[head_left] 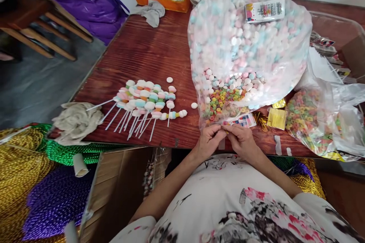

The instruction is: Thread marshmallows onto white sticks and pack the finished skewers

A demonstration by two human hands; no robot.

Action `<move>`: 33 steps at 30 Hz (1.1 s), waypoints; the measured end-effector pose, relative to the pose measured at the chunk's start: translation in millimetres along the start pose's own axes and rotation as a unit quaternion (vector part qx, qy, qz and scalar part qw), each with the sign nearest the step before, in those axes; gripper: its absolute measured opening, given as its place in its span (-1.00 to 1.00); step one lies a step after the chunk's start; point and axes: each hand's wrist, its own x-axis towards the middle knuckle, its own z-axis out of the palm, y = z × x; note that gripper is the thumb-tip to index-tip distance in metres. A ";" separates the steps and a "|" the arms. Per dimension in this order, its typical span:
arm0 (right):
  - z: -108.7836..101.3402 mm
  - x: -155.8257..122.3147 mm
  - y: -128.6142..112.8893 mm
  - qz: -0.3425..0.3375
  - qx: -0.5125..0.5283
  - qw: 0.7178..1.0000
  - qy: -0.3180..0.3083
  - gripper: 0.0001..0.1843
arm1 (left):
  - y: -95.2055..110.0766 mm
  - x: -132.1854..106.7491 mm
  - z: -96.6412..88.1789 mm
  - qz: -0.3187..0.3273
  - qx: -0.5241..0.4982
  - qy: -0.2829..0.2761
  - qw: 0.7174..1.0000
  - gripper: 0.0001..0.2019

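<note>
My left hand (210,142) and my right hand (242,140) meet at the table's front edge, fingertips pinched together. What lies between them is too small and covered to make out. Just beyond the fingers is a printed packet (247,120), beside gold twist ties (277,118). A big clear bag (251,45) of pastel candies lies open towards me, with loose white and pastel candies (228,81) and colourful ring candies (225,100) in its mouth. To the left, several candy skewers (145,97) on white sticks lie in a pile.
A bag of ring candies (305,117) lies at the right, before a clear bin (342,22). Grey cloths (78,121) and an orange box (162,2) sit at the left and back. Bead strands (57,197) and a cardboard box (119,186) stand below the table edge.
</note>
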 end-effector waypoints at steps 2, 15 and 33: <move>0.6 0.7 0.1 0.004 0.002 1.000 -0.001 -0.67 | -2.4 0.5 0.2 0.018 0.027 0.008 0.999 -0.78; 6.8 -9.9 -9.7 0.136 0.063 0.982 0.111 -0.89 | -1.2 5.6 0.8 0.030 -0.002 0.022 0.999 -0.61; -54.4 26.4 -16.2 -0.352 -0.113 0.910 -0.190 -0.81 | 55.9 15.3 -32.3 -0.178 -0.054 -0.322 0.928 -0.78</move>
